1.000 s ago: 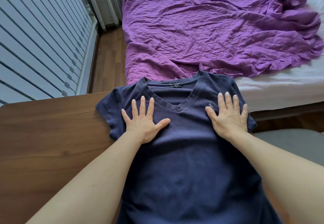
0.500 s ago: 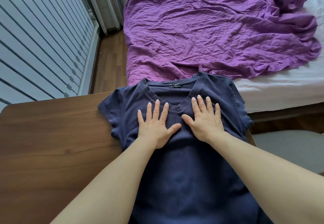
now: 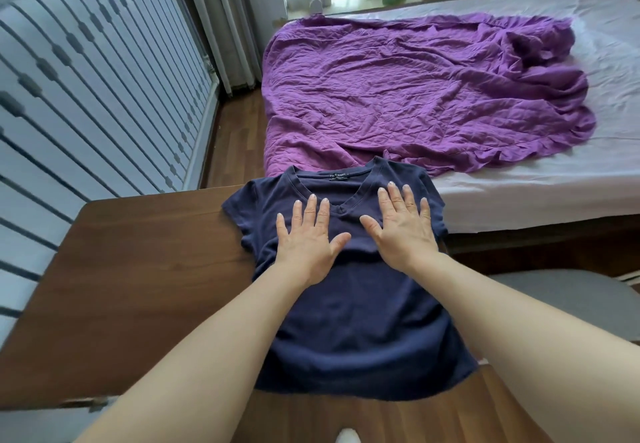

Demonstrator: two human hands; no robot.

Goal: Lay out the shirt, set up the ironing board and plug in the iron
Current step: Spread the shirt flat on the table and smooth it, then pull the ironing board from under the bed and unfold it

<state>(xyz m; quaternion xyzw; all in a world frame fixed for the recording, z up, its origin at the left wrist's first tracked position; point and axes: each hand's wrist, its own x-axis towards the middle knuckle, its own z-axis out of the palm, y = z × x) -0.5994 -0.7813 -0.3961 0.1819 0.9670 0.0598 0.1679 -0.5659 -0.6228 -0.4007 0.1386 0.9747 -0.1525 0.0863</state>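
- While both palms press flat on the chest, the left hand [image 3: 308, 240] and right hand [image 3: 401, 233] lie side by side just below the V-neck, fingers straight and spread, gripping nothing.
- The navy shirt [image 3: 353, 324] lies face up along the right edge of the wooden table [image 3: 138, 269], collar at the far edge.
- It looks light, soft and limp, likely to rumple on smooth wood; pinching the shoulder seams or hem corners should serve best.
- Beyond the far edge, a purple sheet [image 3: 415, 96] lies crumpled on the bed [image 3: 519, 200].
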